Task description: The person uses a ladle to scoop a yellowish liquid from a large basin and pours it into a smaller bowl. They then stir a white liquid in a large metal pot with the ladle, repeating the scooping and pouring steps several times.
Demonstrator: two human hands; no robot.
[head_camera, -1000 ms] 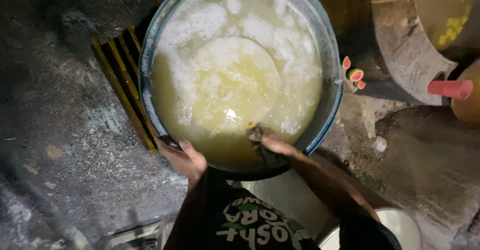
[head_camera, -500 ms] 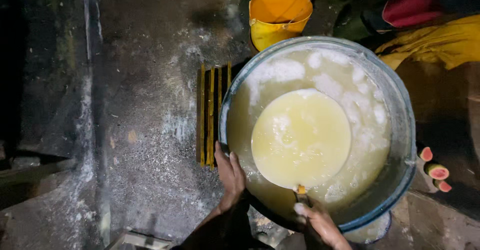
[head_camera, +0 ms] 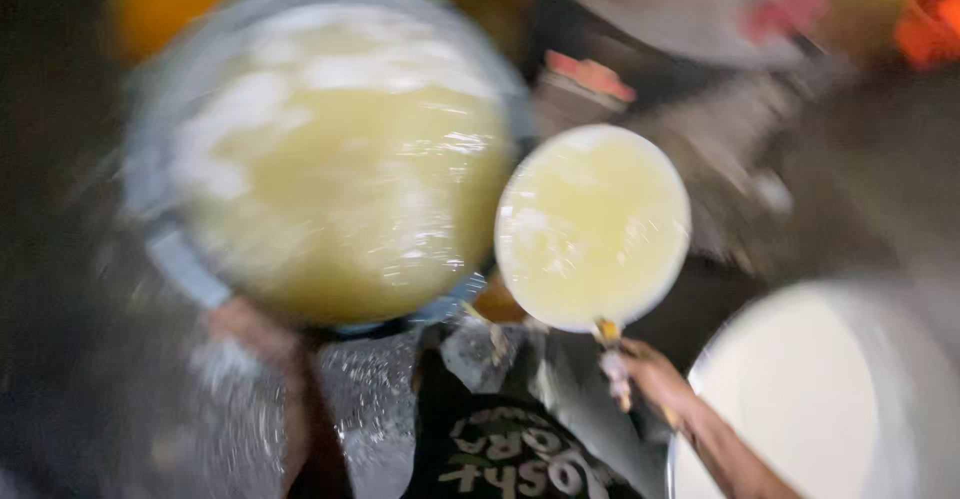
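— Two hands, only one clearly working: the right hand (head_camera: 640, 371) has its grip closed around the short handle of a round scoop pan (head_camera: 592, 225), which is brimming with pale yellow liquid.

— And where is that pan relative to the grip?

— Directly above and ahead of it, lifted clear of the big basin (head_camera: 330, 149), which sits to the left of the grip and holds the same yellow liquid with white foam. The step in hand looks like carrying a full scoop away from the basin.

— The other hand?

— The left hand (head_camera: 250, 324) is a blur at the basin's near rim (touching or just beside it, I cannot tell), so whether its grip is spread or closed I cannot say.

— What would the next move call for?

— Keeping the pan level, I'd judge; the liquid reaches the rim and any tilt would spill it. A large white vessel (head_camera: 810, 399) lies just right of the grip, its edge close to the forearm.

— Room to move?

— Tight. The pan's left edge nearly meets the basin's rim, and the white vessel crowds the right. Open space shows mostly ahead of the pan, over the dark floor (head_camera: 850, 189), though blur hides what lies there.
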